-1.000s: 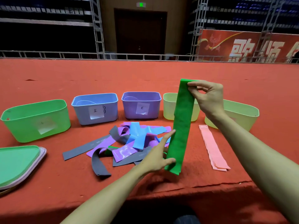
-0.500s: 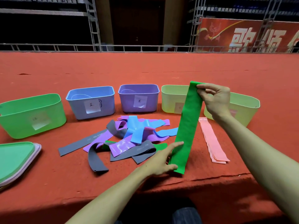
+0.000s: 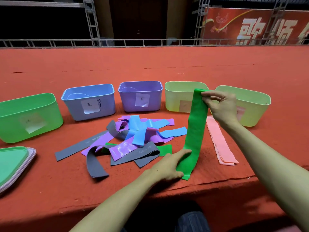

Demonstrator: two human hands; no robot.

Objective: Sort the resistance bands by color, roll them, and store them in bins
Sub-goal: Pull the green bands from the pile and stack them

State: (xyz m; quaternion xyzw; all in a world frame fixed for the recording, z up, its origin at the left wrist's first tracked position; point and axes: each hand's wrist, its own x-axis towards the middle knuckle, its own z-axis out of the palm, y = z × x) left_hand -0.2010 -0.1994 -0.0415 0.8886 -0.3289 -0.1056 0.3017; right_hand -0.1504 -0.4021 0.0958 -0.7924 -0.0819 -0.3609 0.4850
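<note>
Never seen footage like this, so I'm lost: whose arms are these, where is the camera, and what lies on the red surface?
No machine here: a person wears a camera on the head, looking down at their own two hands. The right hand pinches the top of a green band, held upright; the left hand grips its lower end at the red surface. Left of it lies a pile of loose bands, right of it a pink stack. Five bins stand behind.

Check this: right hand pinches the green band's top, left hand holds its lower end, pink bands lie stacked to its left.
One error: the pink bands lie to the right of the green band, not its left, as the head view shows. The right hand pinches its top and the left hand holds its lower end.
</note>
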